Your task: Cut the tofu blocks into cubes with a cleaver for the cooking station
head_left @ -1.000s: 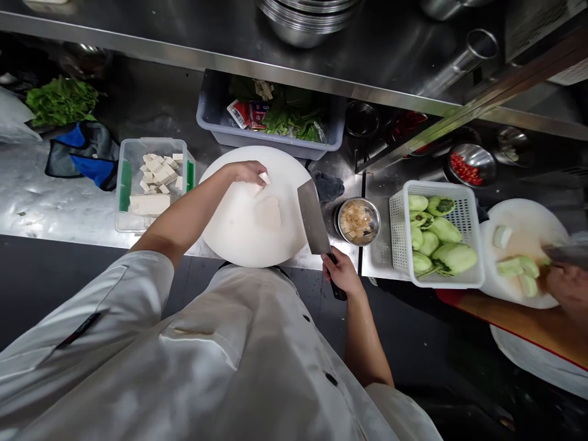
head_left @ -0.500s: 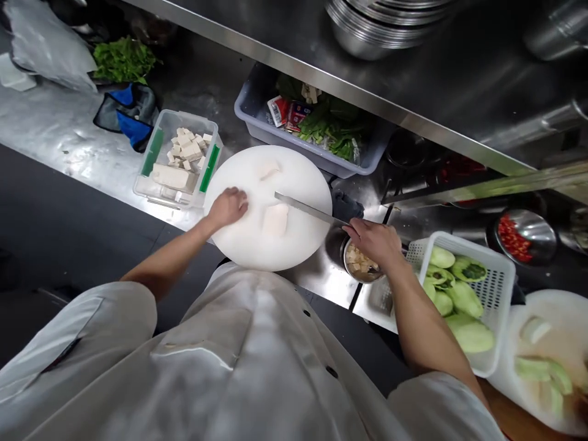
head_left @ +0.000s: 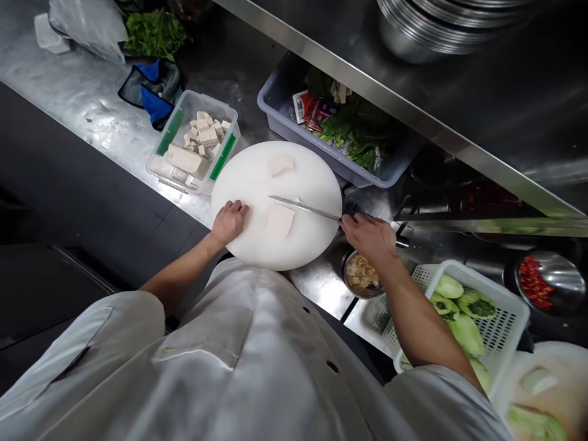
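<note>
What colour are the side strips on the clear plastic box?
The side strips are green, clearest in the head view.

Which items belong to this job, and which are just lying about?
Job: cleaver, in right hand; round white board; two pale slabs; likely clear tub of white cubes

Seemingly idle: blue-grey cloth; leafy greens; bowl of red pieces; white basket

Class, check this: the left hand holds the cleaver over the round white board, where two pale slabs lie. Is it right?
The hand is wrong: the head view shows the right hand holding the cleaver over the round white board, where two pale slabs lie.
</note>
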`<control>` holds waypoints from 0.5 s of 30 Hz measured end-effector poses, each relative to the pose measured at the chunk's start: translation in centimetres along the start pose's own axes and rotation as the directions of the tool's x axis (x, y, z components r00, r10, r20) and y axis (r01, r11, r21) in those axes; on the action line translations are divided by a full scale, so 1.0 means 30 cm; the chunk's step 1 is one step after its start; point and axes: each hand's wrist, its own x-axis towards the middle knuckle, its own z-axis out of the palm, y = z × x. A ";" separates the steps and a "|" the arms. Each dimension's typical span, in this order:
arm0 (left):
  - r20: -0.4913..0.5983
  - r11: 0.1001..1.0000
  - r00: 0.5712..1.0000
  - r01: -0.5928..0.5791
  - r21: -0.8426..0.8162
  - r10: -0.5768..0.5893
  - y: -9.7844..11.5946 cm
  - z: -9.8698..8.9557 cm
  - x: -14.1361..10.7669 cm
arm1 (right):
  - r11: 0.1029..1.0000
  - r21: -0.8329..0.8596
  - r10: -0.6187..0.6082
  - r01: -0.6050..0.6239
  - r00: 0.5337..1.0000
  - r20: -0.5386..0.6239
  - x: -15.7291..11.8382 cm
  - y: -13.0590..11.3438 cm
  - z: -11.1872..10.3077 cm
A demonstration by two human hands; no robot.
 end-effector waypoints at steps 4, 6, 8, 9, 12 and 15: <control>0.081 0.999 0.996 0.035 0.026 -0.037 0.000 -0.019 0.029 | 0.994 -0.086 0.040 -0.067 0.959 -0.282 -0.052 0.010 0.017; 0.103 1.000 0.995 -0.002 0.007 0.002 -0.007 -0.017 0.035 | 0.990 -0.091 0.065 -0.106 0.927 -0.369 -0.079 0.012 0.035; 0.083 0.999 0.995 -0.052 -0.013 0.053 -0.016 -0.013 0.033 | 0.988 -0.066 0.097 -0.136 0.904 -0.416 -0.106 0.004 0.054; 0.063 0.997 0.995 -0.072 -0.019 0.073 -0.020 -0.011 0.031 | 0.988 -0.041 0.117 -0.148 0.897 -0.426 -0.118 -0.003 0.061; 0.031 0.995 0.995 -0.094 -0.016 0.095 -0.029 -0.009 0.023 | 0.980 0.073 0.199 -0.185 0.890 -0.410 -0.144 -0.027 0.070; 0.025 0.997 0.997 -0.069 0.020 0.069 -0.026 -0.013 0.026 | 0.922 0.250 0.369 -0.297 0.870 -0.327 -0.114 -0.024 0.059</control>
